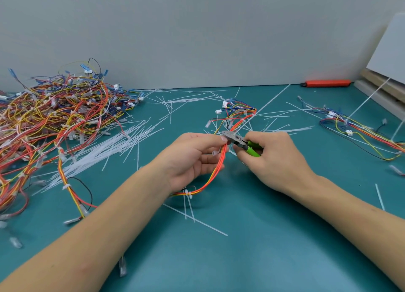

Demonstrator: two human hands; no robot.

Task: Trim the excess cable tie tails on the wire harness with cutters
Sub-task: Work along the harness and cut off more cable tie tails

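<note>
Trimming under way at bench centre: left hand [192, 158] pinches the orange-and-yellow wire harness [215, 173], right hand [274, 158] grips green-handled steel cutters [238, 141] at a tie; cut white plastic tails [175, 103] litter the teal bench [263, 248], one tie [188, 194] apparently untrimmed.

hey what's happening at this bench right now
A person is trimming cable ties on a wire harness. The left hand holds the orange and yellow wires up, while the right hand grips green-handled cutters, their tip against the bundle by the left fingertips. A tie lower on the harness keeps its long tails. A big heap of harnesses lies to the left, and loose white ties are scattered over the teal table.
</note>
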